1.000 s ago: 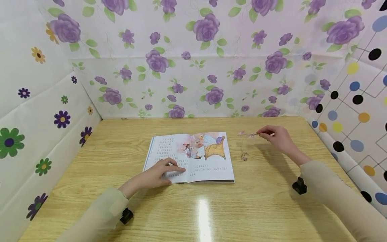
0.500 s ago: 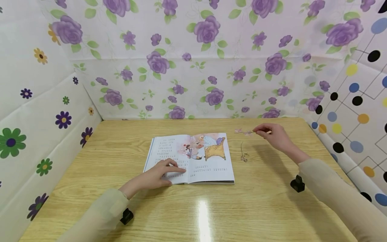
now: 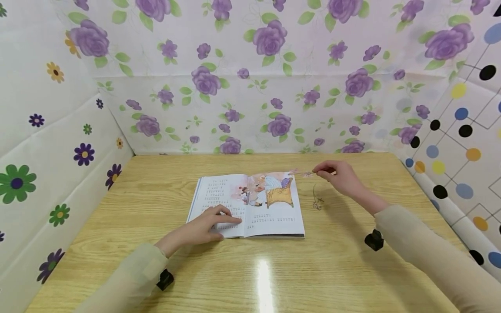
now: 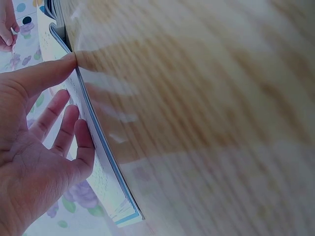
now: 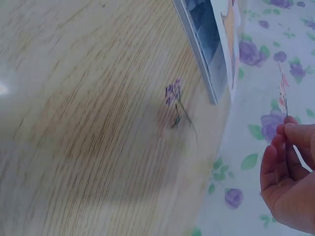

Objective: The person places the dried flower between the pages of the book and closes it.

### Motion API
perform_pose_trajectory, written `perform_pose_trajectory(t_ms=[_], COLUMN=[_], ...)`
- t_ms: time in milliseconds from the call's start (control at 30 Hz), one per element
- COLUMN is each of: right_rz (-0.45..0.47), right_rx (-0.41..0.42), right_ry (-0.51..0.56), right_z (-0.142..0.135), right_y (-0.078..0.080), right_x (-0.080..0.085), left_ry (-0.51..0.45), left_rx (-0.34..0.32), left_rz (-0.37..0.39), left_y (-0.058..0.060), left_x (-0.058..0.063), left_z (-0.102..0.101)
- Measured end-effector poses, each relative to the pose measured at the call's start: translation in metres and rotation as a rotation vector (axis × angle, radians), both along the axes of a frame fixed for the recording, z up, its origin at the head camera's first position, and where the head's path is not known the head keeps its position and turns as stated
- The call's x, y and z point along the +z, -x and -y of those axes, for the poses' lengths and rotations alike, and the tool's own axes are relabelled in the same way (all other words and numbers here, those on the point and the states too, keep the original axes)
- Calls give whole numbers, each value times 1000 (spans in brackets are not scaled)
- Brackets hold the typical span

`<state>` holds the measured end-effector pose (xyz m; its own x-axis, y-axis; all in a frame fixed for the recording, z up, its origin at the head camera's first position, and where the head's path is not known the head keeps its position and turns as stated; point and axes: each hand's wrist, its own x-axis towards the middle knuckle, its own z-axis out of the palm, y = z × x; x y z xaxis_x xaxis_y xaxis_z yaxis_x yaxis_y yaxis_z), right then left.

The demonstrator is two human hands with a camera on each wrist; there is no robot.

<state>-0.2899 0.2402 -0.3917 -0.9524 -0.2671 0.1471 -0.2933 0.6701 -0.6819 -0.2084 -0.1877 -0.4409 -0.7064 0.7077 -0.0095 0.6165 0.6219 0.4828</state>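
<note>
An open picture book (image 3: 274, 222) lies on the wooden table, text on its left page and a coloured drawing across the right. My left hand (image 3: 200, 227) rests on the lower left page, fingers spread and relaxed; in the left wrist view, its thumb touches the book's edge (image 4: 106, 155). Between thumb and fingertips, my right hand (image 3: 339, 177) pinches the stem of a thin pink flower sprig (image 5: 283, 93). The blossoms point left, above the book's top right corner. Below the right hand, a small purple dried flower sprig (image 3: 317, 203) lies on the table.
The wooden table (image 3: 219, 278) reaches a flowered cloth wall (image 3: 242, 108) at the back. Patterned cloth also stands at the left (image 3: 58, 174) and right (image 3: 450, 152). A bright light reflection shows near the table's front.
My right hand has moved left with the pink flower sprig, from right of the book to its top right corner. The left hand and the book have stayed in place.
</note>
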Motion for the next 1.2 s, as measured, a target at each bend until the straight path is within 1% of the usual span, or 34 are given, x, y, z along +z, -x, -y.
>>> perform_pose_trajectory(t_ms=[267, 367, 433, 600, 700, 900, 1200], right_rz=[22, 34, 40, 54, 54, 61, 58], right_rx=[-2, 2, 7, 23, 28, 51, 86], right_ry=[16, 23, 27, 35, 38, 54, 63], right_z=[16, 22, 26, 37, 42, 51, 62], right_y=[1, 2, 2, 1, 0, 1, -2], right_x=[0, 2, 3, 6, 5, 4, 5], left_ry=[-7, -18, -43, -84, -70, -40, -25], left_rx=[-1, 19, 40, 108, 136, 141, 153], left_rz=[4, 19, 28, 18, 1, -35, -43], left_y=[-1, -2, -2, -3, -4, -5, -8], left_x=[1, 1, -1, -5, -4, -4, -2], left_z=[-1, 0, 2, 13, 21, 37, 57])
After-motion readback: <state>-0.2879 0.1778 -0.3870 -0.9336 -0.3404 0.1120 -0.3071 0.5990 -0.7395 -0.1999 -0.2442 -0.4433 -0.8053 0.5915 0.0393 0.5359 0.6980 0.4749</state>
